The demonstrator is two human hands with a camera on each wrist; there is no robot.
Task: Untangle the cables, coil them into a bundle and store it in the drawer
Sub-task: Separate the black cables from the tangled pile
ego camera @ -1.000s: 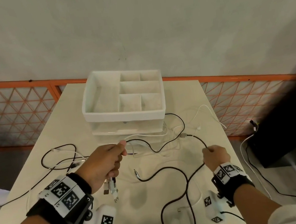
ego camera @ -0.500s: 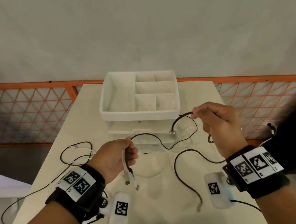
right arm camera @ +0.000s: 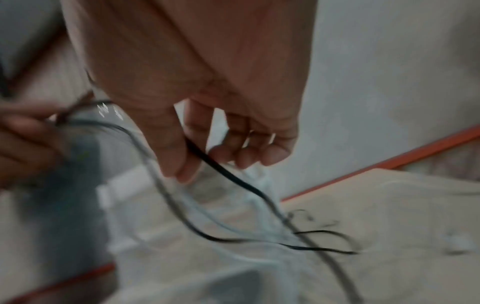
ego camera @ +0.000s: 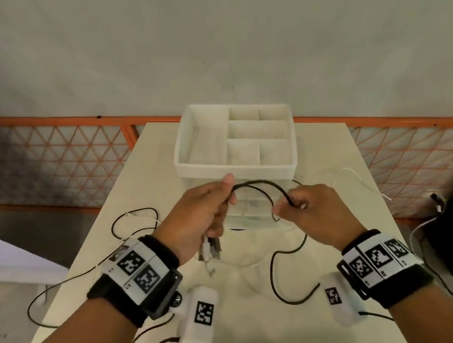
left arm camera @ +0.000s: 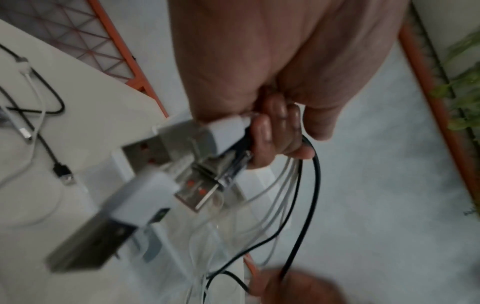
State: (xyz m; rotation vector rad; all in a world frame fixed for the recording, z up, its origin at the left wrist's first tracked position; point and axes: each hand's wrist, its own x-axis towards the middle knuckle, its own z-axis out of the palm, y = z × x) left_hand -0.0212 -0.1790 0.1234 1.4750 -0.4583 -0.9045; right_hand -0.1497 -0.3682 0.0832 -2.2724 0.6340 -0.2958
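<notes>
Both hands are raised over the table (ego camera: 320,157), in front of the white drawer organiser (ego camera: 233,144). Left: my left hand (ego camera: 197,222) is closed on a bunch of cable ends, at least three USB plugs (left arm camera: 205,181) hanging below the fist. Centre: one black cable (ego camera: 260,188) arches crosswise between the hands. Right: my right hand (ego camera: 313,211) pinches that cable between thumb and forefinger. Two more black cables and some white ones lie loose on the table. The drawer lies straight ahead, about equally near either hand.
</notes>
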